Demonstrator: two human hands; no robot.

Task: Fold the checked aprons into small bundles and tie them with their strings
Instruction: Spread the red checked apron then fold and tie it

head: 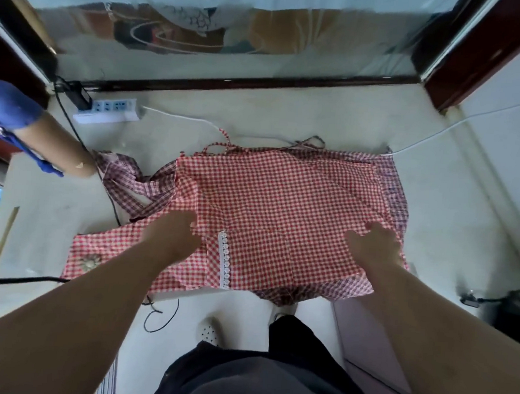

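Observation:
A red-and-white checked apron (271, 197) lies spread on a pale table top, with a white lace strip (225, 260) near its front and its strings (225, 143) trailing at the far edge. A darker purple-checked apron (126, 179) lies under it, showing at the left and right sides. My left hand (177, 231) presses on the red apron left of the lace strip, fingers bent into the cloth. My right hand (374, 243) rests flat on the apron's right part, fingers spread.
A white power strip (108, 110) with a black plug sits at the far left, and white cable (181, 119) runs behind the aprons. A cardboard tube (54, 150) and blue object lie at left. A black cord (19, 279) crosses the left. A black device (516, 313) sits at right.

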